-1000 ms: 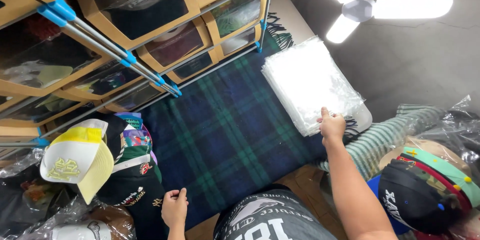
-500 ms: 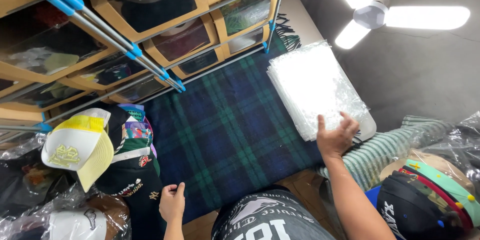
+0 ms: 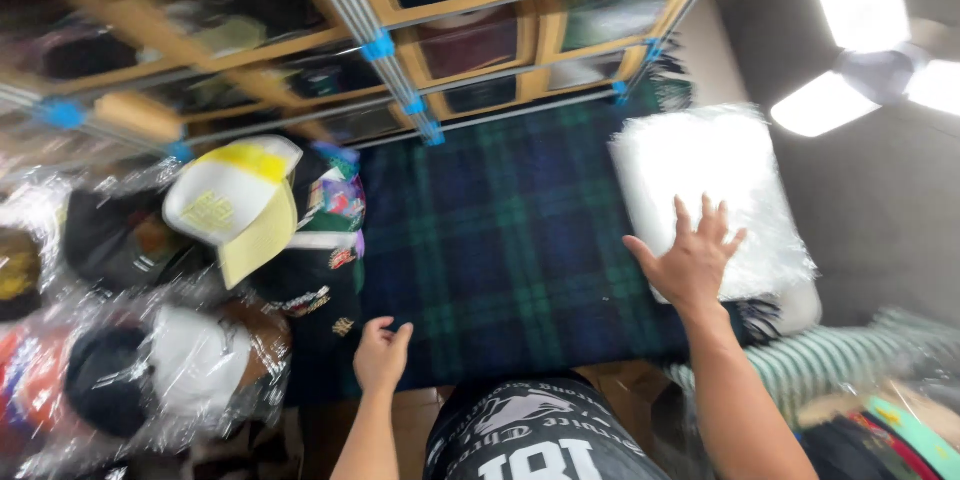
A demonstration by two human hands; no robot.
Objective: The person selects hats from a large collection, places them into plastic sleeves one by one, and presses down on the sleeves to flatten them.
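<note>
While right hand (image 3: 690,258) presses plastic stack (image 3: 712,190).

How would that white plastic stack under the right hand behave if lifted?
The stack of clear plastic bags would probably flop and sag, since it looks thin and crinkled. Its glossy film suggests the sheets could slide apart. It likely feels light under the right hand.

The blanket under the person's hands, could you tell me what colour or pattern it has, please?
The blanket is a dark blue and green plaid, seen best in the head view.

Wooden cubby shelves (image 3: 470,10), ceiling fan light (image 3: 870,70)
</note>
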